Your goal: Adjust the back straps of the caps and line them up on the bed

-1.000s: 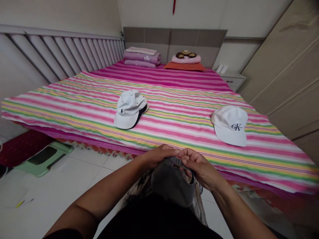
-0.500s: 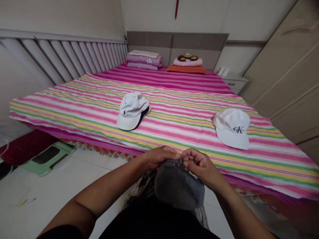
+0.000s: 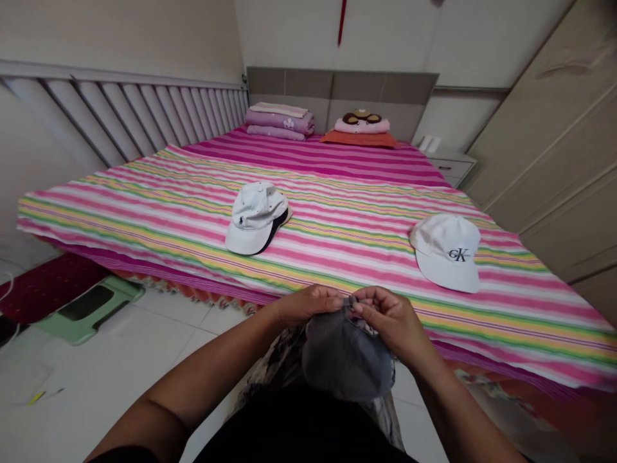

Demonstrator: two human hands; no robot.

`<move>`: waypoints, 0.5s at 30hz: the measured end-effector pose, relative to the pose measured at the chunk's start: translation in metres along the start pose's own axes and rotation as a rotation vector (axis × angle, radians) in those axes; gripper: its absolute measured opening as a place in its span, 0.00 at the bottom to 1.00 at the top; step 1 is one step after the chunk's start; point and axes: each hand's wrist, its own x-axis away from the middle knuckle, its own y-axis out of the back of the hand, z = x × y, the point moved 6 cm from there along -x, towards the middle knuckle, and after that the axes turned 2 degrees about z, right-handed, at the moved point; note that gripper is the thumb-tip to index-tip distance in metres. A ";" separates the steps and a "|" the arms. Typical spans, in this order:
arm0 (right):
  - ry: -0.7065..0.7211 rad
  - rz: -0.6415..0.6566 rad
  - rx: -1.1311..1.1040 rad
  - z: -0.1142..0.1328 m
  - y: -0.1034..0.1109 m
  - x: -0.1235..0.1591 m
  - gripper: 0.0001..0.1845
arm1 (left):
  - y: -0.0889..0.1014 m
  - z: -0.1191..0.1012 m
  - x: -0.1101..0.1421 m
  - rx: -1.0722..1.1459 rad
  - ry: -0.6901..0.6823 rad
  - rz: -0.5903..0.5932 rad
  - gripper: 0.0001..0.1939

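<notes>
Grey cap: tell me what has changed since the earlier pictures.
The grey cap has swung slightly rightward below the hands, and its rear opening shows less. The right hand has shifted its fingers at the strap. The left hand keeps its hold; the lettered white cap stays on the bed.

The gray cap (image 3: 347, 363) is dark and soft-looking, its cloth slightly uneven in shade. It hangs with its rounded crown low and the narrow strap (image 3: 349, 301) across its back opening uppermost, pinched between left hand (image 3: 308, 305) and right hand (image 3: 398, 318) by the near edge of the striped bed (image 3: 337, 251). The strap's fastening is too small to make out.
</notes>
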 end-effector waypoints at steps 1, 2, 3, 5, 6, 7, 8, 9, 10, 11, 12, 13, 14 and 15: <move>-0.063 0.044 -0.089 -0.004 0.000 -0.002 0.17 | 0.001 0.003 0.000 0.036 0.019 0.052 0.16; -0.117 0.095 -0.162 -0.009 -0.001 -0.004 0.19 | 0.002 0.005 0.000 0.077 0.024 0.094 0.16; -0.158 0.151 -0.221 -0.014 -0.001 -0.006 0.20 | 0.004 0.007 0.000 0.121 0.014 0.121 0.15; -0.208 0.268 -0.328 -0.026 -0.004 -0.008 0.22 | 0.008 0.007 -0.001 0.216 -0.039 0.135 0.15; -0.232 0.335 -0.382 -0.032 -0.006 -0.007 0.23 | 0.011 0.006 -0.001 0.259 -0.066 0.126 0.14; -0.256 0.412 -0.441 -0.038 -0.008 -0.006 0.24 | 0.013 0.005 -0.002 0.295 -0.082 0.118 0.15; -0.269 0.474 -0.504 -0.041 -0.011 -0.004 0.24 | 0.015 0.003 -0.002 0.328 -0.092 0.114 0.15; -0.271 0.518 -0.566 -0.042 -0.012 -0.001 0.24 | 0.017 -0.001 -0.002 0.358 -0.098 0.119 0.15; -0.259 0.535 -0.617 -0.040 -0.012 0.001 0.23 | 0.017 -0.004 -0.002 0.380 -0.099 0.138 0.16; -0.230 0.515 -0.661 -0.036 -0.009 0.001 0.22 | 0.017 -0.009 -0.001 0.389 -0.093 0.169 0.16; -0.189 0.464 -0.697 -0.030 -0.005 0.001 0.21 | 0.016 -0.013 0.000 0.382 -0.081 0.210 0.16; -0.146 0.409 -0.721 -0.023 0.000 0.001 0.20 | 0.015 -0.017 0.002 0.358 -0.058 0.249 0.16; -0.106 0.367 -0.736 -0.015 0.004 0.001 0.20 | 0.013 -0.018 0.003 0.313 -0.024 0.281 0.15; -0.062 0.326 -0.753 -0.006 0.008 0.001 0.21 | 0.012 -0.018 0.004 0.254 0.021 0.308 0.14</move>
